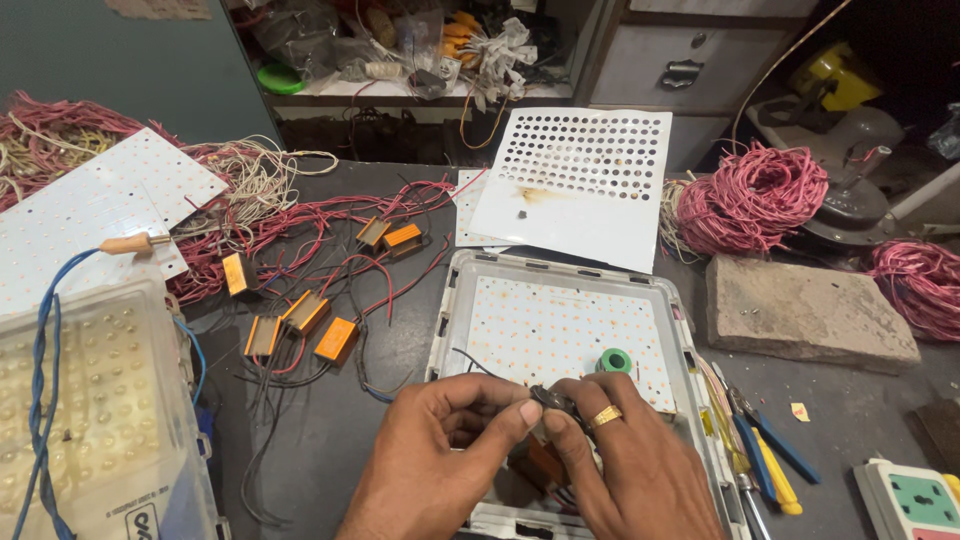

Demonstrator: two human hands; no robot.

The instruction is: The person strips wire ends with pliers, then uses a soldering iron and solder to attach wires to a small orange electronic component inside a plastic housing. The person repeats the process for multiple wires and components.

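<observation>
Both hands pinching one small dark part over the LED panel

We see the left hand (pixel 440 455) and right hand (pixel 625 460) meet — fingertips closed on a small dark wired component (pixel 553 401) just above the near edge of the LED panel (pixel 560 325); a green tape roll (pixel 614 361) sits on that panel, orange modules (pixel 320 325) lie left of it.

Bare dark table (pixel 330 440) left of the light housing (pixel 455 290) looks passable; orange modules (pixel 305 312) and wires (pixel 300 215) crowd beyond.

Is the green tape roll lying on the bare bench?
No, the green tape roll sits on the white LED board inside the grey housing.
</observation>
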